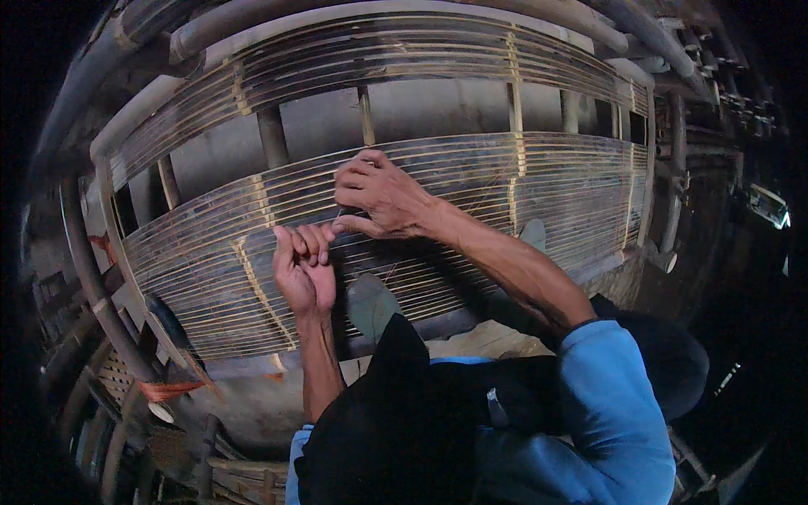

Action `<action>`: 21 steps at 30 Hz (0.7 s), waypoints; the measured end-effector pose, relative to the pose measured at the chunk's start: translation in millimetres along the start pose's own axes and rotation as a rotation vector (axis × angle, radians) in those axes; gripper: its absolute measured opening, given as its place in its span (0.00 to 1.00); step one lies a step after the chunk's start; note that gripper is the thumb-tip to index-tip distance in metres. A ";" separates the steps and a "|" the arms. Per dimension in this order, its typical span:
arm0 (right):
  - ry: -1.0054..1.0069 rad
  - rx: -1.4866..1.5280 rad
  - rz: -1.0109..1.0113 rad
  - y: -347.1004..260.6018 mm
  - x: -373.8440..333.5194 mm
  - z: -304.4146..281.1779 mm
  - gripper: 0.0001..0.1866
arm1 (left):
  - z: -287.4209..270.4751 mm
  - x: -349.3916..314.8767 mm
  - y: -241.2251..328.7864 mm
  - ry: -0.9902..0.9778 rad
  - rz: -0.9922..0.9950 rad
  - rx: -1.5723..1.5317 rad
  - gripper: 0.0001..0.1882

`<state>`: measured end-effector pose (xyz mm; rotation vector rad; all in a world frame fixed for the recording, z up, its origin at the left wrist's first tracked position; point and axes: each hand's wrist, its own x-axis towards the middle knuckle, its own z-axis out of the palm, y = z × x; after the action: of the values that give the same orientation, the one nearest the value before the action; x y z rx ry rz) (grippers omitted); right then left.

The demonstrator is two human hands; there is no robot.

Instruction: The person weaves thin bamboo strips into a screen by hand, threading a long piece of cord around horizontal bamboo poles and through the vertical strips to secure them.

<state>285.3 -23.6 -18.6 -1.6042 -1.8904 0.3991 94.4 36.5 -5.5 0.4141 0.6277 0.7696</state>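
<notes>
Both hands meet above a wide panel of thin, pale bamboo slats (577,181), which run from left to right with gaps between them. My left hand (305,273) is palm up, its fingers curled in. Close beside it, my right hand (377,198) is back up with bent fingers, its thumb near the left fingertips. A fine thread may run between the hands, but what either pinches is too small to make out. Pale cross strips (518,156) cross the slats. Thin reddish threads show among the slats right of my hands.
A second band of slats (396,50) lies farther off, past a gap. Thick bamboo poles (109,324) surround the panel, one wrapped with orange cloth (168,390) at lower left. A dark, elongated object (168,321) rests at the left edge. My feet (372,305) show near the front edge.
</notes>
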 end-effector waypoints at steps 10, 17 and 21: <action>-0.098 0.103 0.106 -3.3 -14.7 16.8 0.18 | 12.2 -14.7 -0.4 -0.017 0.008 0.095 0.23; 0.073 0.212 0.098 -20.3 -9.2 5.7 0.19 | -15.7 -12.6 8.6 0.009 -0.053 0.029 0.22; -0.176 0.205 -0.002 -22.8 -50.7 -16.4 0.21 | -39.3 -17.2 25.4 0.024 -0.007 0.240 0.20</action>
<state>281.4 -80.1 -5.8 -1.4718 -1.9088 0.7299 46.1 44.9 -14.2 0.6223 0.7472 0.6960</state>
